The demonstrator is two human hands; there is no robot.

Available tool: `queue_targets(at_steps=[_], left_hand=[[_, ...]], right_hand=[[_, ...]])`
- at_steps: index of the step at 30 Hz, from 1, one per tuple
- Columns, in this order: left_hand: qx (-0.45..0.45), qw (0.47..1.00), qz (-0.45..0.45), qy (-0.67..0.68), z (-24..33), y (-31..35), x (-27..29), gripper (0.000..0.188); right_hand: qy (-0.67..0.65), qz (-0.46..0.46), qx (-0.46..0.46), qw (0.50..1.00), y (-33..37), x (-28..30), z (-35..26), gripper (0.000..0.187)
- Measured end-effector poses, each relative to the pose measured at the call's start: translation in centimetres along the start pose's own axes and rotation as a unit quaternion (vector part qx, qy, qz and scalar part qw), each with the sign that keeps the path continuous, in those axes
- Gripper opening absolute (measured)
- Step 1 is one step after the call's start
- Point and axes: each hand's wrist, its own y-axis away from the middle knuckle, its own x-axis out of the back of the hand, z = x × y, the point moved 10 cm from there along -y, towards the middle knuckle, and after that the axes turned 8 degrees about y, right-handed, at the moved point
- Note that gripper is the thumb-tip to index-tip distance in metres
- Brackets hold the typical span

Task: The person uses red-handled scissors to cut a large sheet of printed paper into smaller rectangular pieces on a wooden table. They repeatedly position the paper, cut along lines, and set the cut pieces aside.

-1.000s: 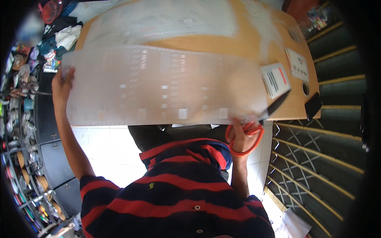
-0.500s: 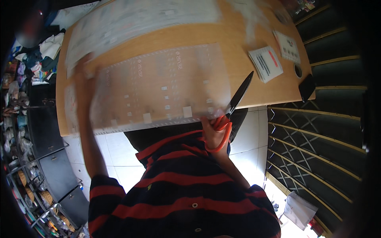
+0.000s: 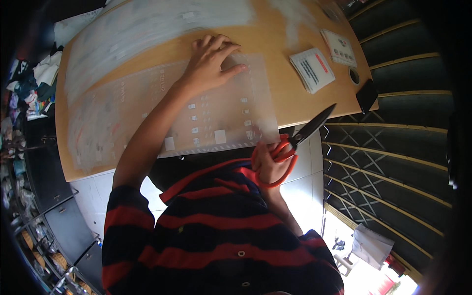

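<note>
A translucent printed plastic sheet point(image 3: 179, 113) with small white labels lies across the near part of the wooden table. My left hand point(image 3: 214, 64) reaches over it with fingers spread, at the sheet's far edge toward the right. Whether its fingertips press on the sheet or hover just above is hard to tell. By the sheet's near right corner, my right hand point(image 3: 273, 164) grips scissors point(image 3: 290, 147) with orange handles. Their dark blades look closed and point up and to the right, away from the sheet. Part of the right fingers is hidden by the handles.
More translucent plastic point(image 3: 147, 37) covers the table's point(image 3: 275, 88) far side. At the right sit a stack of printed cards point(image 3: 312, 70), another card pile point(image 3: 339, 47), a round hole and a black phone point(image 3: 366, 96). Shelves stand left; a folding metal gate point(image 3: 388, 142) stands right.
My left hand has swept from the sheet's left side to its far right edge. The scissors have tilted further to the right in my right hand, and the view has shifted slightly.
</note>
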Motion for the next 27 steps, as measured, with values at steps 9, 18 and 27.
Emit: queue_targets(at_steps=[9,18,27], left_hand=[[0.03,0.999,-0.026,0.03,-1.2,-0.6,0.0,0.037],[0.066,0.986,-0.101,0.119,-1.9,-2.2,-1.4,0.036],[0.127,0.94,-0.012,0.315,-3.1,-2.3,2.2,0.022]], right_hand=[[-0.011,0.066,0.0,0.998,-2.6,2.7,-2.9,0.029],[-0.058,-0.02,0.058,0.996,-3.7,1.8,-2.9,0.031],[-0.031,0.028,0.031,0.999,-4.5,3.0,-1.6,0.031]])
